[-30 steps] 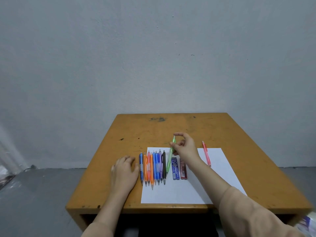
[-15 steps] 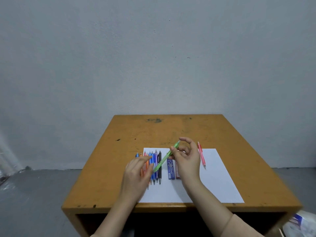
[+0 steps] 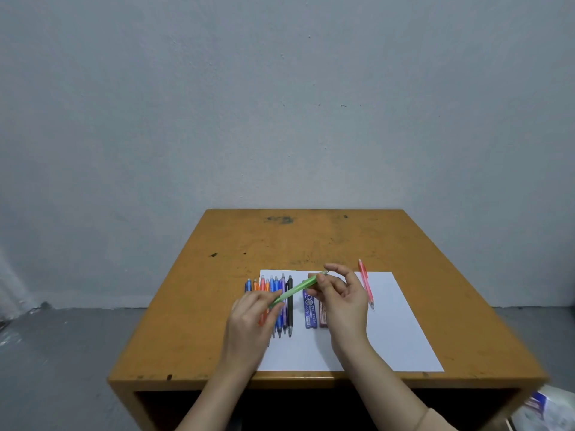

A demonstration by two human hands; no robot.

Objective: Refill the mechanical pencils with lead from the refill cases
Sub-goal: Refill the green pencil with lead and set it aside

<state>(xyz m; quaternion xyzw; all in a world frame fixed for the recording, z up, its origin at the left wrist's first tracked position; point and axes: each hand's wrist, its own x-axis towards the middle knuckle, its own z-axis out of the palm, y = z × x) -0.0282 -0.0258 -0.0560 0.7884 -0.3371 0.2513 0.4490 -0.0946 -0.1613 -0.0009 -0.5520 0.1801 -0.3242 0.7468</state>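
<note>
We hold a green mechanical pencil point(image 3: 297, 289) in both hands above the paper.

Our left hand point(image 3: 252, 318), just left of centre in the lower frame, pinches the pencil's lower-left end in its fingertips, and our right hand point(image 3: 342, 303) grips the upper-right end, thumb and forefinger closed near the cap; the pencil slants up to the right between them, lifted off the surface point(image 3: 193, 306). Beneath it a white sheet of paper point(image 3: 398, 331) lies at the near edge. On the sheet's left part a row of pencils point(image 3: 273, 284) lies side by side, blue, orange, purple and black, partly hidden by our left hand. Just right of the row lie a blue refill case point(image 3: 310, 312) and a dark red refill case point(image 3: 323, 317) touching it, the red one half covered by our right hand. A pink pencil point(image 3: 365, 281) lies apart across the sheet's far edge, to the right.
</note>
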